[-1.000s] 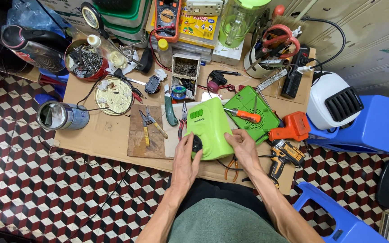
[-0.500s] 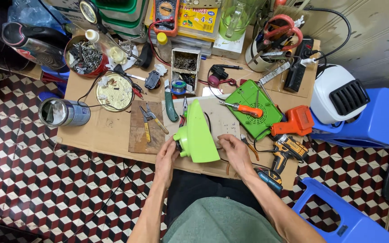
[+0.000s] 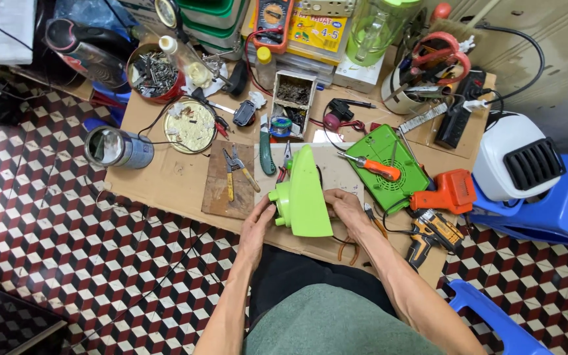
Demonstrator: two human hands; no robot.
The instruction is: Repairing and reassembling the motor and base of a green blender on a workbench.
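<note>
Over the cluttered cardboard worktop [image 3: 165,187], my left hand [image 3: 260,223] and right hand [image 3: 348,207] clamp the green housing [image 3: 305,194] between them, tipped on edge, its long axis apparently running away from me.

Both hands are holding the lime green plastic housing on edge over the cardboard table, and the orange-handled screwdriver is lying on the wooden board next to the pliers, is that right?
Not quite. The head view shows the orange-handled screwdriver lying on the flat green cover. The rest holds.
</note>
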